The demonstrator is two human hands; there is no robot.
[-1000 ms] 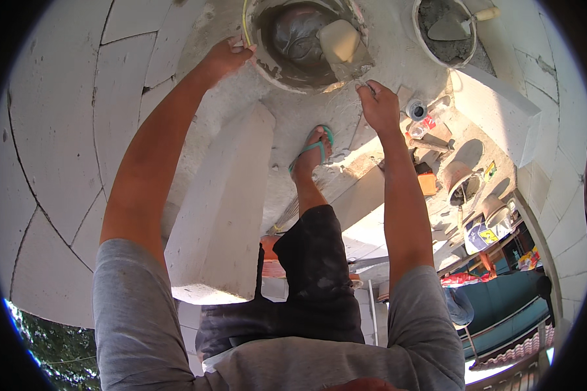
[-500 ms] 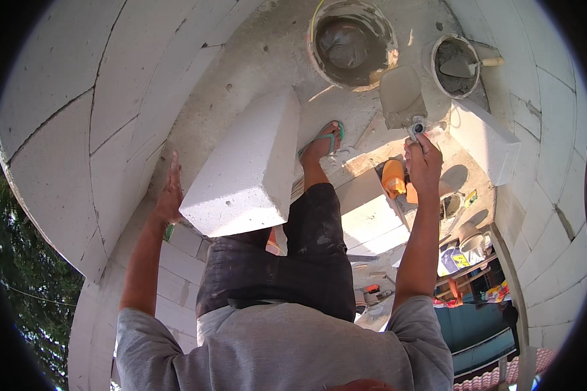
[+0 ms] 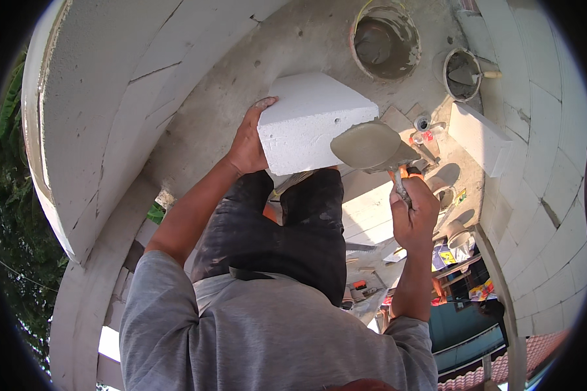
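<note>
My left hand (image 3: 248, 140) grips the left end of a white rectangular block (image 3: 313, 101), raised above my dark-trousered legs. In my right hand (image 3: 412, 212) is the mortar-caked handle of a scoop-like trowel (image 3: 365, 146). Its broad blade, carrying smooth grey mortar, lies across the block's lower right corner; whether it touches the block is unclear.
A large bucket of grey mortar (image 3: 385, 42) stands on the concrete floor, with a smaller bucket (image 3: 462, 75) holding another trowel to its right. Another white block (image 3: 476, 140) leans nearby. Block walls (image 3: 111, 111) flank me; tools and containers (image 3: 456, 234) clutter the lower right.
My left hand left the big bucket and now grips the block, which is raised and turned. My right hand brought the trowel down from the bucket to the block. The view has shifted.
</note>
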